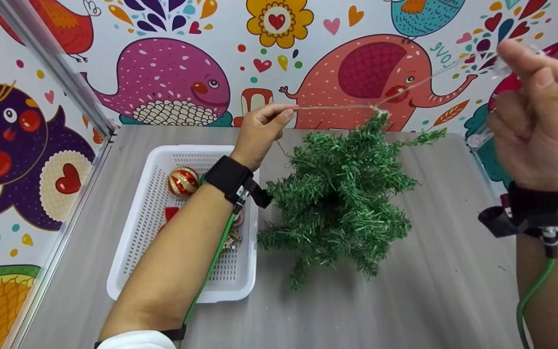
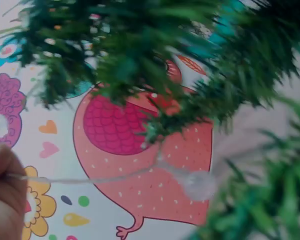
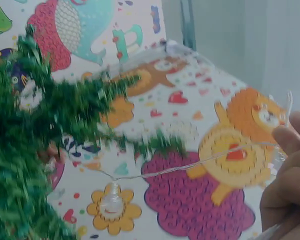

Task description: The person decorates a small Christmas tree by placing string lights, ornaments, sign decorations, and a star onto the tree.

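A small green tinsel Christmas tree (image 1: 337, 203) stands in the middle of the table. My left hand (image 1: 262, 131), behind and to the left of its top, pinches a thin clear wire of a string of lights (image 1: 332, 107) between thumb and fingers. From there the wire runs taut past the treetop and slants up to my right hand (image 1: 543, 116). Curled fingers of that hand grip the wire, with a clear bundle partly hidden behind them. A clear round bulb (image 2: 199, 185) hangs from the wire near the branches in the left wrist view; another view shows a bulb (image 3: 112, 204).
Left of the tree sits a white perforated basket (image 1: 225, 276), partly covered by my left forearm. It holds a red-and-gold striped bauble (image 1: 183, 181), something red and other small ornaments. A cartoon-printed wall (image 1: 279, 72) borders the grey table (image 1: 434, 281) at the back.
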Available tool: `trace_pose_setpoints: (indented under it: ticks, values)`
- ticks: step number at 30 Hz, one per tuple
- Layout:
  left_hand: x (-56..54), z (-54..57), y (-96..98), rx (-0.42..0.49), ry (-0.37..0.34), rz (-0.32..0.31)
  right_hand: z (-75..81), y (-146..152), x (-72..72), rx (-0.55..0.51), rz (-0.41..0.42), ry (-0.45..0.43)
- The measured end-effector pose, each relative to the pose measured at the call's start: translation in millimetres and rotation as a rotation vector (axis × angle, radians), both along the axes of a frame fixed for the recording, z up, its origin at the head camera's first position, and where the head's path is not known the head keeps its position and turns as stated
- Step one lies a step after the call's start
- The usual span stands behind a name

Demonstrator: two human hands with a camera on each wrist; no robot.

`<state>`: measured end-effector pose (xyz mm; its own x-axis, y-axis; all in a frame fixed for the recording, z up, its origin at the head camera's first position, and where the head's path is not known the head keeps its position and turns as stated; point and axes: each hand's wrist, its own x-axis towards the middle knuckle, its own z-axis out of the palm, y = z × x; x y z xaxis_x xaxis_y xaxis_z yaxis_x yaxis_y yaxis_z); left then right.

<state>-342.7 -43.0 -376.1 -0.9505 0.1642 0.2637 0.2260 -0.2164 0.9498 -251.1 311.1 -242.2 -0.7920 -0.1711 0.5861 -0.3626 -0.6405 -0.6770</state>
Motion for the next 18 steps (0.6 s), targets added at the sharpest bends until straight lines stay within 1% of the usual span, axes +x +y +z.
trace_pose_setpoints:
  ticks: [2, 6, 8, 9, 12, 15, 18]
  values:
    - [1.2, -0.1, 0.3, 0.052, 0.008, 0.035, 2.4, -8.4, 3.0, 0.025, -0.027, 0.079]
    - [4.0, 4.3, 2.0, 0.227, 0.009, 0.088, -0.5, -22.2, 5.5, 0.058, -0.112, 0.209]
    - [7.8, 7.2, 2.2, 0.281, 0.009, 0.087, -5.4, -24.2, 9.2, 0.07, -0.143, 0.269]
    - [10.1, 8.5, 2.3, 0.306, 0.011, 0.074, -9.2, -23.7, 11.3, 0.074, -0.144, 0.303]
    - [18.3, 10.3, 1.7, 0.373, 0.006, 0.019, -27.7, -16.5, 22.1, 0.108, -0.148, 0.437]
    - [25.9, 9.4, 0.5, 0.441, 0.009, -0.026, -50.8, -20.2, 37.8, 0.072, -0.155, 0.595]
    - [31.8, 4.8, -1.7, 0.476, 0.043, -0.03, -73.7, -30.5, 61.5, 0.032, -0.129, 0.711]
